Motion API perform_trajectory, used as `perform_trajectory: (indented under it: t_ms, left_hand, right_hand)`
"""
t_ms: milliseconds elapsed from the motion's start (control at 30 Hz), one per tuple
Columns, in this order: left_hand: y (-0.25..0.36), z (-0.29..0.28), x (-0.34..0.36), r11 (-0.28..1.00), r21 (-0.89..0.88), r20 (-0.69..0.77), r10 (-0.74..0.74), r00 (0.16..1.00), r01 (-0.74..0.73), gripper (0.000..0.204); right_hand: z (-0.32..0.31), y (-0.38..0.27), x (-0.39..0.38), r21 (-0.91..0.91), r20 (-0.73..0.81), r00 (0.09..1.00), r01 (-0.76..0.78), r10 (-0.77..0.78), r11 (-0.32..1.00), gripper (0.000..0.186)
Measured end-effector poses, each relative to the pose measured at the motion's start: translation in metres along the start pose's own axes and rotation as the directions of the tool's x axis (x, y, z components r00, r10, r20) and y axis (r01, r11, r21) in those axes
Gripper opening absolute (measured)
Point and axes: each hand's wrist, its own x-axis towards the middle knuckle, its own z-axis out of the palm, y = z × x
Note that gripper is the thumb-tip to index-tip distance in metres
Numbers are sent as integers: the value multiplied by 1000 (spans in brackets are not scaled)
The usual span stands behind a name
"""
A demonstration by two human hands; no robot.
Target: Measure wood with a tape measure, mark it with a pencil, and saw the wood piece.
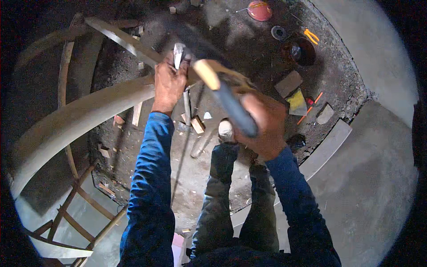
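Left hand [169,84]: I see its fingers clamped round a metal chisel [179,54], blade set against the curved wooden beam [84,113].
Right hand [262,127]: fingers wrapped tight on the hammer [222,91] handle; wooden head raised just right of the chisel.
Floor [195,173]: wood offcuts [197,124] near my shoe [225,130].

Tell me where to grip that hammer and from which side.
Grip the hammer low on its dark handle, coming from below, the person's own side. The handle slants down toward the body with the pale head up top; the right hand wraps it there. The left hand steadies a metal chisel.
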Motion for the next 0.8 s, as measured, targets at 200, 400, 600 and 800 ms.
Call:
perform_trajectory:
  t_ms: [200, 400, 600, 800]
  left_hand:
    - [27, 5, -18, 939, 343, -72, 56, 996, -28, 51]
    - [29, 31, -30, 923, 384, -300, 164, 940, -38, 45]
    - [37, 27, -30, 940, 341, -295, 144, 945, -36, 46]
    - [37, 25, -30, 944, 313, -264, 196, 944, -109, 60]
  right_hand:
    - [-60, 6, -93, -146, -239, 920, -350, 310, 926, 20]
    - [-111, -30, -201, -322, -105, 603, -773, 791, 547, 11]
    - [-115, -64, -265, -311, -91, 484, -844, 870, 437, 15]
    - [-118, -91, -286, -353, -83, 504, -821, 859, 448, 13]
